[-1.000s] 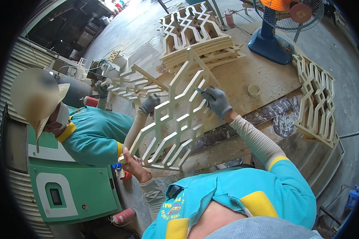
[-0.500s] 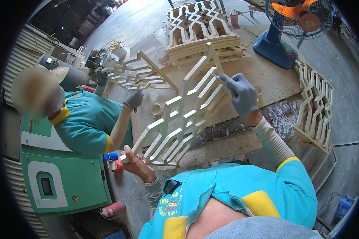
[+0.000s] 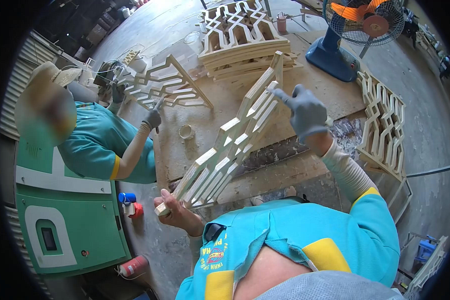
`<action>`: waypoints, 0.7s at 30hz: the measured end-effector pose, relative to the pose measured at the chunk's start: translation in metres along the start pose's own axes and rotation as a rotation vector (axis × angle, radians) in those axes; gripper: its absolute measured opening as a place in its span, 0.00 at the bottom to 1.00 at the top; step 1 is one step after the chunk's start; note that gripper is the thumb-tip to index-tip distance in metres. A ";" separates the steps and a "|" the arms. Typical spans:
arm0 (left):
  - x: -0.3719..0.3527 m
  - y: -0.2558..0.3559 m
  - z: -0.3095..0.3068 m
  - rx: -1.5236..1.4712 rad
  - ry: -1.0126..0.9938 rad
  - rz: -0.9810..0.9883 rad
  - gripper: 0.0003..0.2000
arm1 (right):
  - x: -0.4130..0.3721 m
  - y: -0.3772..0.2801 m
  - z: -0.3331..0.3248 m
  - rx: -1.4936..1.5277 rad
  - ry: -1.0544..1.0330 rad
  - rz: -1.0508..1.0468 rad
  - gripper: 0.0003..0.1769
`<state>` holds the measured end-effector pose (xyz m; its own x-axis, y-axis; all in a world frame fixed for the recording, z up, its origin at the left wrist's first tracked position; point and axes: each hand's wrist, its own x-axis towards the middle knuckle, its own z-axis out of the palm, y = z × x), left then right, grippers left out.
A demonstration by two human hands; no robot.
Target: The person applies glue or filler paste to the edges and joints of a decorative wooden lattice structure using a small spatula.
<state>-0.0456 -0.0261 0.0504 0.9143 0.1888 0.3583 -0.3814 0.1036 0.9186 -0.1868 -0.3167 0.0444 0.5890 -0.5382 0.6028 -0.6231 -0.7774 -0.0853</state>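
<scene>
While the left hand [image 3: 174, 212] clasps the lattice [image 3: 230, 145] at its lower corner, the right hand [image 3: 307, 114] touches its top edge, grip unclear; open bench [image 3: 310, 85] beyond.

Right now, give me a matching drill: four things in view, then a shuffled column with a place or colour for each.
Things:
1 left hand
2 right hand
3 fan
4 small cup

Descriptions:
A blue base, orange blades
B bare, gripping the lower corner of the lattice panel
C standing by itself on the worktable
D grey glove, at the panel's upper edge

Pairs: 1-B; 2-D; 3-A; 4-C
</scene>
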 end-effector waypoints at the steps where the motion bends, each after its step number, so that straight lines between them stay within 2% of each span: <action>1: 0.001 -0.003 -0.004 0.008 -0.002 -0.001 0.20 | -0.004 -0.007 -0.003 0.051 -0.040 -0.017 0.27; 3: 0.000 -0.011 -0.013 0.025 -0.008 -0.011 0.20 | -0.014 -0.016 -0.014 0.145 -0.126 -0.049 0.27; 6: -0.004 -0.011 -0.014 0.037 -0.021 0.012 0.19 | -0.007 -0.005 -0.022 0.216 -0.186 0.065 0.31; 9: -0.007 -0.008 -0.016 0.058 -0.025 0.023 0.19 | 0.002 0.013 -0.006 0.120 -0.122 0.105 0.29; 13: -0.008 -0.006 -0.016 0.047 -0.031 -0.013 0.19 | -0.020 -0.011 -0.019 0.150 -0.217 0.037 0.28; 16: -0.005 -0.010 -0.015 0.057 -0.034 0.013 0.19 | -0.010 -0.008 -0.035 0.210 -0.297 0.101 0.25; 19: -0.004 -0.013 -0.019 0.075 -0.057 0.051 0.18 | 0.003 0.018 -0.014 0.109 -0.165 0.162 0.24; 21: -0.003 -0.009 -0.013 0.044 -0.063 0.063 0.18 | 0.001 0.008 -0.017 0.102 -0.224 0.152 0.25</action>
<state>-0.0468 -0.0143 0.0392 0.8962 0.1315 0.4237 -0.4329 0.0502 0.9001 -0.2001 -0.3175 0.0577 0.5994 -0.7005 0.3874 -0.6642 -0.7053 -0.2477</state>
